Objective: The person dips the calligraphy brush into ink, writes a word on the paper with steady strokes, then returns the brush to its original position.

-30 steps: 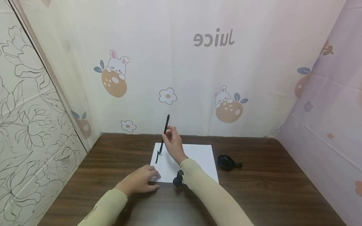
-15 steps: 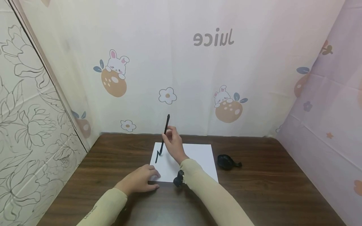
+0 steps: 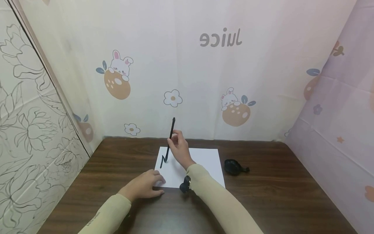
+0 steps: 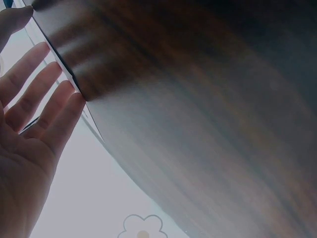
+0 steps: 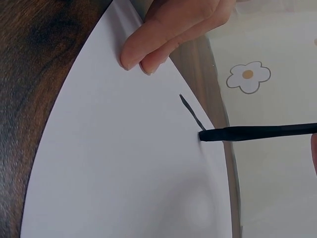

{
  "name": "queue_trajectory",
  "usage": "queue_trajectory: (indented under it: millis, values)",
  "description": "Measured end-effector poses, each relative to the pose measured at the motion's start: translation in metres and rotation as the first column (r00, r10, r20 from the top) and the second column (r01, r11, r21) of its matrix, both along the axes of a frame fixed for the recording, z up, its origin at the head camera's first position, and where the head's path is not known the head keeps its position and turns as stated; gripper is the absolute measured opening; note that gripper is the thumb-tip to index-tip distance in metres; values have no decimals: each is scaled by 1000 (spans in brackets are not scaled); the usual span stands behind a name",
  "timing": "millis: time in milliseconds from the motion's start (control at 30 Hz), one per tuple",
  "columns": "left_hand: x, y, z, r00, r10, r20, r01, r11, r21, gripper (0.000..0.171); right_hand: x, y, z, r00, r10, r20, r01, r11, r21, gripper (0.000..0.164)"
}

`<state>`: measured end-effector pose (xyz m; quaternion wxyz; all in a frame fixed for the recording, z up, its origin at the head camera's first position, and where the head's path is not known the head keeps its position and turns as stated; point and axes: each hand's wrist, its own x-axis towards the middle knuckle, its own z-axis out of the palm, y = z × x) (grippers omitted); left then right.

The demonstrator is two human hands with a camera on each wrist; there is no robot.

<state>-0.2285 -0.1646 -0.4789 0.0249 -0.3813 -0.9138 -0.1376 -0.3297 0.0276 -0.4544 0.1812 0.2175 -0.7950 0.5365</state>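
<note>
My right hand (image 3: pixel 181 148) pinches a slim black writing brush (image 3: pixel 171 131), held steeply with its dark tip down on a white sheet of paper (image 3: pixel 205 159). In the right wrist view the brush (image 5: pixel 257 132) meets the end of a thin black stroke (image 5: pixel 190 111). From the head, a zigzag black line (image 3: pixel 162 161) shows near the paper's left side. My left hand (image 3: pixel 143 185) lies at the sheet's near left corner, fingertips on the paper and thumb on the table. In the left wrist view that hand (image 4: pixel 29 148) has its fingers extended and spread.
To the right of the paper lies a black gourd-shaped dish (image 3: pixel 233 167) on the dark wooden table (image 3: pixel 271 195). A printed curtain (image 3: pixel 198 81) hangs along the table's back edge, with others at both sides.
The brush tip has slid slightly toward me, lengthening the second part of the black zigzag. My left hand keeps its place on the paper's corner.
</note>
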Motion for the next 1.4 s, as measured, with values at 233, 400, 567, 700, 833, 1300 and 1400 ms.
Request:
queue_trajectory:
  millis: [233,400,567,700,833,1300,1400]
  values:
    - [0,0,-1,1000,-1,3,1,1000,6,29,1,1,0,1000,10,2,-10,1000,1,36]
    - [0,0,-1,1000,-2,5,2,1000,5,29,3,2,1,1000,15,-3,-15,1000,6,35]
    - [0,0,0,1000,-12,-9,12,1000,13,29,4,3,2,1000,15,-9,-15,1000,6,34]
    - [0,0,1,1000,-12,-8,12,1000,8,29,6,3,3,1000,23,-20,-23,1000,7,34]
    - [1,0,1,1000,-13,-5,13,1000,8,29,6,4,3,999,26,-33,-25,999,19,37]
    - [1,0,1,1000,9,13,-9,1000,6,28,7,6,3,1000,25,-17,-25,999,28,34]
    - [1,0,0,1000,4,7,-4,1000,9,28,6,7,2,999,28,-23,-27,999,29,34]
